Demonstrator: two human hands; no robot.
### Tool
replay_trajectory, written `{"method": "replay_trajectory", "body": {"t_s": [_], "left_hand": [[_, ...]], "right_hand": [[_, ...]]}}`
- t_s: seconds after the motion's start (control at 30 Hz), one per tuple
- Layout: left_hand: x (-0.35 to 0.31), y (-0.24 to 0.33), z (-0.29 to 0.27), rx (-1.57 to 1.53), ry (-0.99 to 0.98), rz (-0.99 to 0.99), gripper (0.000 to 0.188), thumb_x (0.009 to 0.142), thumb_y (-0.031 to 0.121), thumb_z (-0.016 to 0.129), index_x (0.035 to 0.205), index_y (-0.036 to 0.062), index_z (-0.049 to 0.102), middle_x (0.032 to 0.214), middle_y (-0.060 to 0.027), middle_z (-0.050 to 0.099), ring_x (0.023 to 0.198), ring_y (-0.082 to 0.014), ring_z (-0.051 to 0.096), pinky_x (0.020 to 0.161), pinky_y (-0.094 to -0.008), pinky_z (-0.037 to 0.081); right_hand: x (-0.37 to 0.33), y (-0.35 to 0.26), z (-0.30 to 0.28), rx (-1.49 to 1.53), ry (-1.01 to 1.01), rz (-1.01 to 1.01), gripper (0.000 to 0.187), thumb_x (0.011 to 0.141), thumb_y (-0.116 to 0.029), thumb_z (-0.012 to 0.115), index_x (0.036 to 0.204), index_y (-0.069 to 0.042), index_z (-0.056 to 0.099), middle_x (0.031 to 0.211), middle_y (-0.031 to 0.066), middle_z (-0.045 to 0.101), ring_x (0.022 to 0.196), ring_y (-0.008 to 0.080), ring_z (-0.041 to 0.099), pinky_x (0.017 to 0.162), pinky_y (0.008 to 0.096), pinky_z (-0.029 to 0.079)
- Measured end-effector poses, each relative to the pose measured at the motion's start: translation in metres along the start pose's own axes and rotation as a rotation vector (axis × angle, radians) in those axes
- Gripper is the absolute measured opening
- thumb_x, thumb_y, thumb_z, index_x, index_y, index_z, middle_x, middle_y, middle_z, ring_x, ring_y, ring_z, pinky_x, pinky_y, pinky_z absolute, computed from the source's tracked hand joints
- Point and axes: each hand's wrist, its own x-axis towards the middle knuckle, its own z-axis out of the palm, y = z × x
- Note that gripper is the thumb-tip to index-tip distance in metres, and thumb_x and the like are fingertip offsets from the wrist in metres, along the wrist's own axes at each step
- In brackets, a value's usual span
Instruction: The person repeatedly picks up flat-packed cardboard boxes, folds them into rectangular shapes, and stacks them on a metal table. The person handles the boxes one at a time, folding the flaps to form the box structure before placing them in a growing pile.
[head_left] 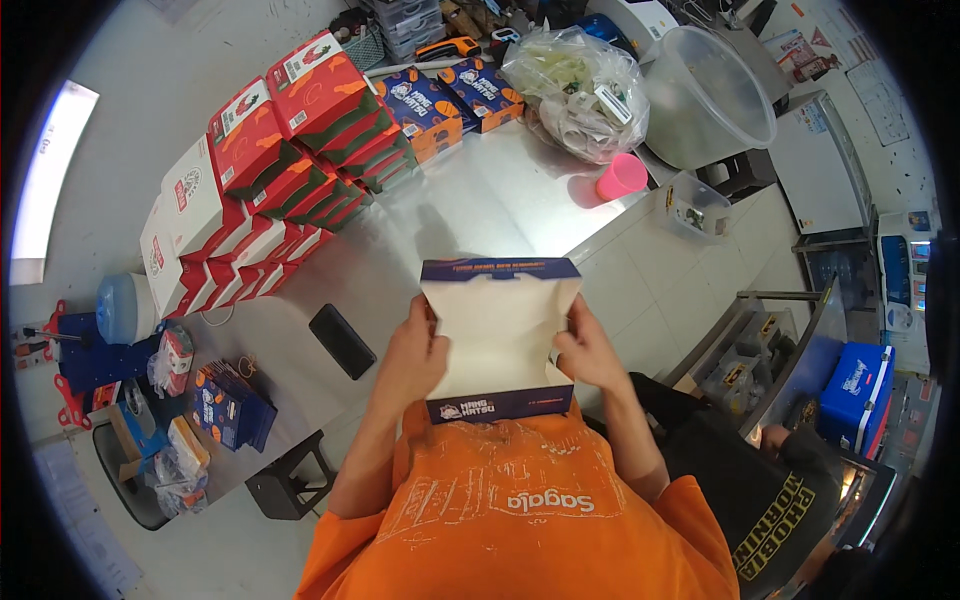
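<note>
Gripping the open carton (500, 335) at 9 o'clock, my left hand (418, 348) opposes my right hand (592, 350), which grips at 3 o'clock; both equally near.

A black phone (342, 341) lay flat on the shiny table (455, 205). Tall piles of red boxes (245, 140) and white boxes (190, 197) stood at the left. A puffy clear bag (575, 95) sat near the far end, and a pink cup (621, 177) stood near it. A big clear tub (705, 100) was right of the bag. A blue cooler (857, 398) was well off to the right.
</note>
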Motion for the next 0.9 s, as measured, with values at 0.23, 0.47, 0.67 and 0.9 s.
{"method": "replay_trajectory", "body": {"t_s": [0.23,0.47,0.67,0.9], "left_hand": [[-0.021,-0.015,-0.012,-0.438,-0.126,-0.178,0.043,0.091,0.013,0.065,0.130,-0.0017,0.056,0.115,-0.0158,0.069,0.099,-0.0206,0.066,0.090,-0.0353,0.050],[-0.021,-0.020,0.000,-0.287,-0.159,-0.323,0.046,0.078,0.006,0.080,0.120,-0.0027,0.063,0.109,-0.0137,0.072,0.101,-0.0180,0.066,0.091,-0.0332,0.050],[-0.016,-0.040,0.015,-0.134,-0.096,-0.294,0.036,0.079,-0.003,0.071,0.114,-0.0020,0.066,0.105,-0.0157,0.073,0.094,-0.0214,0.069,0.087,-0.0330,0.051],[-0.024,-0.043,-0.002,-0.138,-0.231,-0.045,0.035,0.083,-0.004,0.062,0.118,0.0033,0.065,0.100,-0.0149,0.071,0.088,-0.0230,0.066,0.083,-0.0330,0.051]], "right_hand": [[-0.023,-0.025,-0.013,0.162,-0.042,0.242,0.039,0.097,-0.004,0.058,0.135,-0.002,0.050,0.116,0.0048,0.062,0.102,0.0091,0.058,0.084,0.0246,0.049],[-0.034,-0.009,-0.008,-0.004,-0.119,0.262,0.033,0.093,-0.001,0.066,0.125,-0.002,0.056,0.110,0.0070,0.068,0.102,0.0109,0.063,0.087,0.0303,0.052],[-0.039,0.047,-0.016,-0.124,-0.193,0.216,0.039,0.089,0.008,0.057,0.126,-0.004,0.057,0.102,0.0093,0.068,0.097,0.0107,0.064,0.085,0.0308,0.052],[-0.048,0.029,-0.013,-0.196,-0.220,0.087,0.050,0.081,0.009,0.060,0.130,-0.004,0.055,0.108,0.0121,0.066,0.098,0.0193,0.064,0.088,0.0332,0.052]]}}
